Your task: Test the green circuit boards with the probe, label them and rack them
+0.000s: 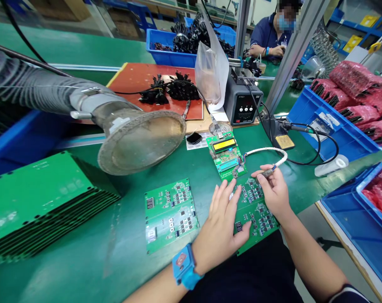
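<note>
My right hand [274,189] pinches a small connector [268,172] on the end of a white cable [269,150]. It is over the top edge of a green circuit board panel [257,223]. The cable curves back to a programmer board [225,153] with a lit yellow display. Fingers spread, my left hand [221,227] lies over the left part of the same panel, a blue wrist strap [184,265] on its wrist. Whether the connector touches the panel I cannot tell. A second circuit board panel [171,214] lies flat to the left of that hand.
A stack of green boards [42,198] stands at the left. An extraction hose nozzle [143,139] hangs low over the bench. Behind are a soldering station [244,101] and an iron stand [281,136]. Blue bins [339,126] stand at the right; a person [269,35] sits opposite.
</note>
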The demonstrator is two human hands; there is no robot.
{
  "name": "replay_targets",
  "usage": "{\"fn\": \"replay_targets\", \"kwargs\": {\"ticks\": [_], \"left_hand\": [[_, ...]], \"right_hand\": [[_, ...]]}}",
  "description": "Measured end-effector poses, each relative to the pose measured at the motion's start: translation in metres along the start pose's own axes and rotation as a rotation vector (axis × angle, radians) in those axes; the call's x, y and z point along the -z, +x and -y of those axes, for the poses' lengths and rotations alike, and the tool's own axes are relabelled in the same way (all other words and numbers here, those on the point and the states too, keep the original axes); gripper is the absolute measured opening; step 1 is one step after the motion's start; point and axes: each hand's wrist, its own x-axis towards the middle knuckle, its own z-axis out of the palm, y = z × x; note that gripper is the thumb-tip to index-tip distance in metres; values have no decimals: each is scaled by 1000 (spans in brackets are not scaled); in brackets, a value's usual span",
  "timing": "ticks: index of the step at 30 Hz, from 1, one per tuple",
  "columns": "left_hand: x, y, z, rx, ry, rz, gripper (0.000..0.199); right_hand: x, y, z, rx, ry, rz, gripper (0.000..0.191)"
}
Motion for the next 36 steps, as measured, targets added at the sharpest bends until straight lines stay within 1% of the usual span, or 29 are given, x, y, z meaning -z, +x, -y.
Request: {"fn": "replay_targets", "kwargs": {"ticks": [14, 25, 36], "left_hand": [[4, 0, -2, 9, -29, 9, 75], [3, 0, -1, 16, -47, 16, 75], [5, 1, 0, 13, -42, 43, 73]], "right_hand": [[0, 0, 1, 5, -11, 8, 17], [1, 0, 0, 8, -9, 12, 16], [1, 0, 1, 11, -1, 2, 15]]}}
